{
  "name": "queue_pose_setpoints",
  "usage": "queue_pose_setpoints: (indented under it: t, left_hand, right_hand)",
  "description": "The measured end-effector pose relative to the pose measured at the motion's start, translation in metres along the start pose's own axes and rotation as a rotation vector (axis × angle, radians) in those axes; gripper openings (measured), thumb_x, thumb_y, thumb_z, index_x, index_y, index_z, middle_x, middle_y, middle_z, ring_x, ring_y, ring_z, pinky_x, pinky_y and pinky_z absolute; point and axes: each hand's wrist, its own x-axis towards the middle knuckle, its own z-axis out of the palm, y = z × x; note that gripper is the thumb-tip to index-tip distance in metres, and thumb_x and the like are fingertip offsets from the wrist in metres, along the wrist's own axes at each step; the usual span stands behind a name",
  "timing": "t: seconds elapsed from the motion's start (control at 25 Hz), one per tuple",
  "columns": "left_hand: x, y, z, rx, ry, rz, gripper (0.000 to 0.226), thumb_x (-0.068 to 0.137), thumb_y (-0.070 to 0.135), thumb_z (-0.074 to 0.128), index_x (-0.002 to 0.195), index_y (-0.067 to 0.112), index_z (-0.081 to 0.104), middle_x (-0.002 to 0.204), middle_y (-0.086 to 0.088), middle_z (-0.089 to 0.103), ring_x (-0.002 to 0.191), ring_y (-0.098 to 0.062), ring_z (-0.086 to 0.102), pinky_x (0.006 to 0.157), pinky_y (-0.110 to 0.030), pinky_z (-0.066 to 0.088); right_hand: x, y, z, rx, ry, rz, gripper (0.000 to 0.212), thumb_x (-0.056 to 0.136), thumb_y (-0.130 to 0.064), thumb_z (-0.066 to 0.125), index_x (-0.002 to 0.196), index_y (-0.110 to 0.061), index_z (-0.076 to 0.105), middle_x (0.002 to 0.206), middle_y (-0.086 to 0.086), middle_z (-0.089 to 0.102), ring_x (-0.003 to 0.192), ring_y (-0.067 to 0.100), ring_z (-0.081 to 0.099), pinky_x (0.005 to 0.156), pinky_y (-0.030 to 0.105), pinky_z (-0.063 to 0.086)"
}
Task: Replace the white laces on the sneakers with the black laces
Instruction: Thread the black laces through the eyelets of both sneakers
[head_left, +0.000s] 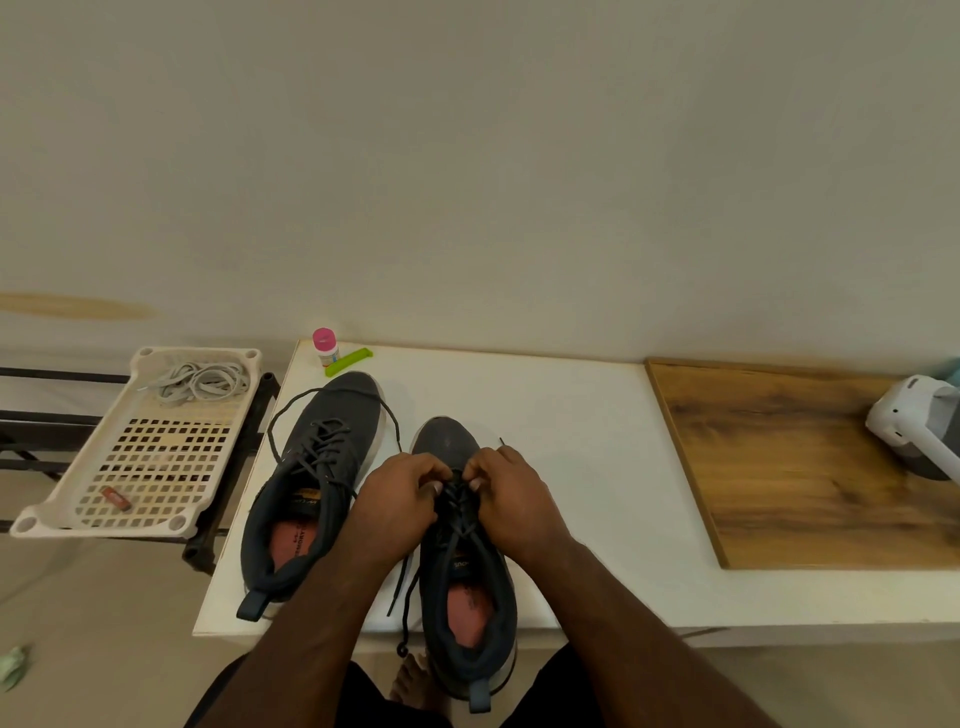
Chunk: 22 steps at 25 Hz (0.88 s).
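Two dark grey sneakers stand side by side on the white table (571, 415), toes pointing away. The left sneaker (317, 467) is laced with a black lace whose loose ends loop around its toe. Over the right sneaker (467, 597), my left hand (400, 499) and my right hand (511, 493) both pinch its black lace (457, 506) at the upper eyelets. Two lace ends (402, 592) trail off the shoe's left side toward the table edge. The white laces (200, 382) lie bundled in a white perforated tray (78, 499) to the left.
The tray rests on a black rack beside the table and also holds a small red object (115, 499). A pink-capped bottle (325, 347) and a green clip (349, 361) sit at the table's back. A wooden board (800, 467) and a white device (914, 426) lie right.
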Motion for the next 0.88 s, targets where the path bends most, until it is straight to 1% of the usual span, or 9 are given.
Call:
queue_pose_setpoints:
  t: [0.12,0.24,0.32,0.44,0.52,0.6,0.68,0.76,0.88]
  left_hand:
    - [-0.006,0.000,-0.007,-0.110,-0.012,-0.014,0.025,0.091,0.003,0.058,0.099,0.025,0.067,0.092,0.007,0.064,0.073,-0.011,0.068,0.070,-0.025,0.058]
    - [-0.012,0.003,-0.012,-0.119,-0.055,0.003,0.025,0.091,0.003,0.061,0.090,0.027,0.069,0.087,0.010,0.068,0.072,-0.003,0.068,0.064,-0.014,0.053]
    - [-0.013,0.007,-0.011,-0.122,-0.035,-0.019,0.024,0.092,0.004,0.058,0.083,0.025,0.068,0.083,0.005,0.068,0.071,-0.007,0.067,0.063,-0.015,0.051]
    - [-0.015,0.012,-0.008,-0.156,-0.012,-0.024,0.023,0.094,0.005,0.055,0.083,0.023,0.065,0.081,0.003,0.066,0.071,-0.011,0.066,0.062,-0.016,0.049]
    - [-0.017,0.012,-0.011,-0.194,-0.007,-0.037,0.021,0.093,0.006,0.057,0.085,0.023,0.065,0.083,0.003,0.066,0.071,-0.013,0.067,0.064,-0.019,0.053]
    - [-0.018,0.008,-0.016,-0.220,-0.016,-0.062,0.017,0.091,0.007,0.062,0.089,0.024,0.064,0.085,0.003,0.067,0.073,-0.014,0.068,0.068,-0.025,0.057]
    - [-0.020,0.003,-0.020,-0.198,-0.061,-0.052,0.017,0.088,0.012,0.067,0.087,0.029,0.065,0.085,0.007,0.068,0.076,-0.011,0.068,0.073,-0.029,0.057]
    - [-0.022,0.002,-0.021,-0.165,-0.120,-0.028,0.018,0.087,0.014,0.069,0.086,0.031,0.068,0.085,0.012,0.070,0.079,-0.004,0.066,0.074,-0.023,0.052]
    - [-0.023,0.004,-0.019,-0.159,-0.133,-0.020,0.020,0.087,0.012,0.070,0.087,0.032,0.071,0.084,0.013,0.071,0.079,0.002,0.065,0.074,-0.018,0.050]
  right_hand:
    - [0.001,0.003,0.001,0.047,0.028,0.014,0.019,0.091,-0.007,0.053,0.099,-0.021,0.064,0.099,-0.002,0.063,0.091,0.014,0.058,0.084,0.035,0.050]
    - [-0.001,0.004,0.002,0.100,0.037,0.058,0.019,0.091,-0.008,0.054,0.098,-0.022,0.065,0.098,-0.006,0.066,0.091,0.012,0.060,0.085,0.035,0.052]
    - [-0.003,0.006,0.004,0.112,0.029,0.079,0.019,0.091,-0.009,0.054,0.098,-0.023,0.065,0.098,-0.007,0.066,0.090,0.011,0.061,0.085,0.035,0.053]
    - [-0.005,0.005,0.003,0.123,0.029,0.088,0.019,0.091,-0.009,0.055,0.097,-0.024,0.064,0.096,-0.009,0.065,0.089,0.009,0.061,0.084,0.033,0.053]
    - [-0.006,0.006,0.001,0.159,0.027,0.101,0.018,0.090,-0.008,0.057,0.094,-0.024,0.065,0.095,-0.010,0.065,0.087,0.008,0.061,0.082,0.031,0.054]
    - [-0.009,0.010,0.000,0.218,0.016,0.115,0.017,0.089,-0.009,0.061,0.091,-0.025,0.067,0.092,-0.012,0.066,0.086,0.005,0.063,0.080,0.029,0.054]
    - [-0.013,0.014,-0.004,0.260,-0.021,0.099,0.017,0.088,-0.010,0.065,0.090,-0.026,0.070,0.092,-0.014,0.067,0.089,0.002,0.063,0.081,0.022,0.052]
    - [-0.017,0.015,-0.009,0.248,-0.084,0.053,0.016,0.088,-0.012,0.068,0.094,-0.025,0.075,0.091,-0.018,0.063,0.093,-0.001,0.061,0.082,0.015,0.047]
    - [-0.017,0.011,-0.013,0.173,-0.115,-0.026,0.017,0.088,-0.014,0.069,0.098,-0.024,0.077,0.090,-0.017,0.059,0.095,0.005,0.059,0.085,0.018,0.046]
